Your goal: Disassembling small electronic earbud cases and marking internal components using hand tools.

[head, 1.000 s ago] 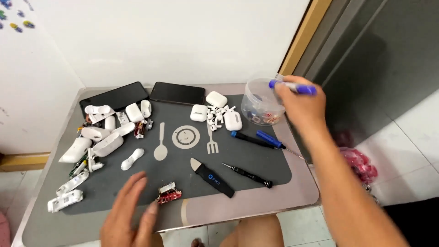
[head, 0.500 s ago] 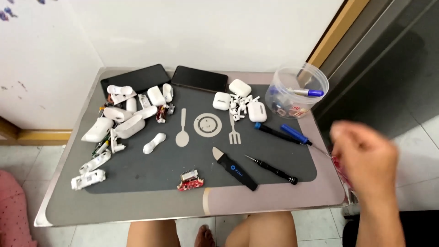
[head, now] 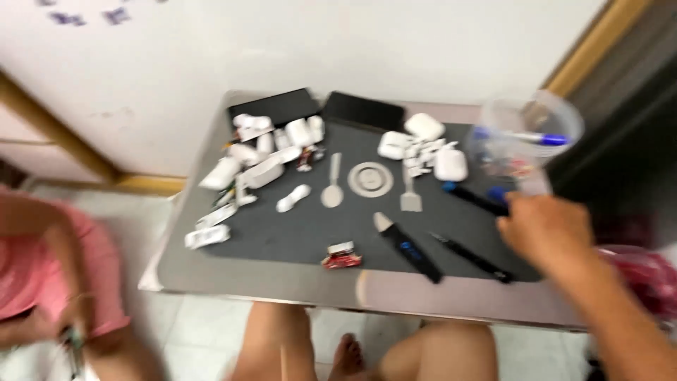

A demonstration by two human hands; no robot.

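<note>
My right hand (head: 546, 229) hovers over the right side of a dark grey mat (head: 303, 229), fingers curled, touching the end of a blue-handled screwdriver (head: 479, 197). Motion blur hides whether it grips the tool. A black screwdriver (head: 472, 257) and a black pry tool (head: 409, 247) lie just left of the hand. Behind it stands a clear plastic tub (head: 493, 116) holding a blue pen (head: 543, 139). My left hand is out of view.
On the mat lie a spoon (head: 333, 187), fork (head: 411, 194), round disc (head: 370, 178), white earbud cases (head: 450, 164), several white parts (head: 247, 169) and a small red part (head: 340, 255). Two black phones (head: 363, 111) lie at the back. A person in pink (head: 42, 275) sits left.
The view has swung left and blurred. My right hand, off the table's right edge half a second ago, has come back over the mat to the blue-handled screwdriver. My left hand left the view.
</note>
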